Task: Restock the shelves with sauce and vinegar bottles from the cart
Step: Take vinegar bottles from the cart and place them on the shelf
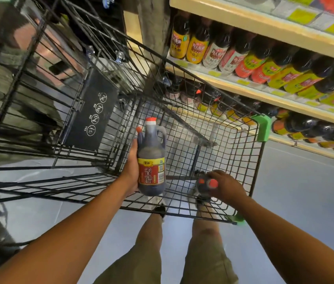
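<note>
My left hand (131, 170) grips a dark vinegar bottle (151, 158) with a red cap, a handle and a red-and-yellow label, held up over the black wire cart (182, 83). My right hand (226, 186) is curled round the top of a second dark red-capped bottle (204, 186) that stands in the cart's near right corner. The hand hides most of that bottle's body. To the right, shelves (250, 91) carry rows of dark sauce and vinegar bottles (244, 60) with yellow, white and red labels.
A black child-seat flap (92, 111) with white pictograms hangs at the cart's left side. Green corner bumpers (262, 128) mark the cart's right rim. My legs and the grey floor (297, 193) lie below. A wooden post (151, 27) stands behind the cart.
</note>
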A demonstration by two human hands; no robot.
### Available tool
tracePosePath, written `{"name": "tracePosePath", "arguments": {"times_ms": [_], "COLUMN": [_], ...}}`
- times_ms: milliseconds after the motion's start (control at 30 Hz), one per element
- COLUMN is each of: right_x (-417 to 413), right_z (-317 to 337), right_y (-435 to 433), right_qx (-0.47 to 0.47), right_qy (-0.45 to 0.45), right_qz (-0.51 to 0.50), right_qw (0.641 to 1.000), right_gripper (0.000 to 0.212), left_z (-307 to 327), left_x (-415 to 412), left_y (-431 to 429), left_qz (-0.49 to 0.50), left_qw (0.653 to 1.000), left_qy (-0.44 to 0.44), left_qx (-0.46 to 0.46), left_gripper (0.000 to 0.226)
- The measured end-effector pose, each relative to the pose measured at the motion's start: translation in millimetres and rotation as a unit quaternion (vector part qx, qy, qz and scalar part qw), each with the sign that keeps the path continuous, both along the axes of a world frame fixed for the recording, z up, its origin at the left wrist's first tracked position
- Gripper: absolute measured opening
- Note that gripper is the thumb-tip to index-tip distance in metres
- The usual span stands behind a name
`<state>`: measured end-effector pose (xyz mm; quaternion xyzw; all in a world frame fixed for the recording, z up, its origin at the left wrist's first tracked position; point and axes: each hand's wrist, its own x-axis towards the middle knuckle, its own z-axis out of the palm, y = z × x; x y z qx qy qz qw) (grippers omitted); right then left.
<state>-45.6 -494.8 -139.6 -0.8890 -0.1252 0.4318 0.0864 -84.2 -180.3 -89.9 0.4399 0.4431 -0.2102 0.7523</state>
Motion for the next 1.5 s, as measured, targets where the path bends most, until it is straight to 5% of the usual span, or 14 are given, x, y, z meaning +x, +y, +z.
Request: {"name": "tracePosePath", "arguments": {"times_ms": [100,333,533,667,767,1033,1133,1233,1500], "right_x": [0,-12,14,42,64,99,95,88,87], "right_z": [-9,-18,12,59,114,242,273,290,311], "right_y": [14,19,29,38,53,87,96,103,80], "right_qx": [0.09,0.162,0.238,0.317,0.359,0.456,0.462,0.46,0.472], "right_qy": [-0.029,-0.039,-0.028,-0.016,-0.03,-0.141,-0.17,-0.173,-0.114], "right_qz": [-0.157,-0.445,-0.429,-0.429,-0.439,-0.376,-0.393,-0.399,-0.289], "right_qw": [0.983,0.88,0.871,0.846,0.823,0.794,0.777,0.774,0.825], "right_gripper": [0.023,0.024,0.033,0.03,0.021,0.008,0.016,0.034,0.1], "left_z": [0,3,16,33,57,132,159,177,210], "left_x": [0,2,1,2,13,41,51,58,91], "left_y": [2,1,6,14,15,8,5,1,-12], "left_qz": [-0.002,-0.009,-0.061,-0.094,-0.102,-0.072,-0.078,-0.093,-0.124], "left_qw": [1.0,1.0,0.998,0.993,0.993,0.99,0.988,0.981,0.956], "left_qy": [-0.014,-0.027,-0.008,-0.038,-0.04,-0.075,-0.082,-0.115,-0.184], "left_qx": [-0.011,-0.014,-0.033,-0.051,-0.05,-0.095,-0.105,-0.127,-0.193], "left_gripper": [0.081,0.071,0.058,0.113,0.126,0.101,0.085,0.097,0.087]}}
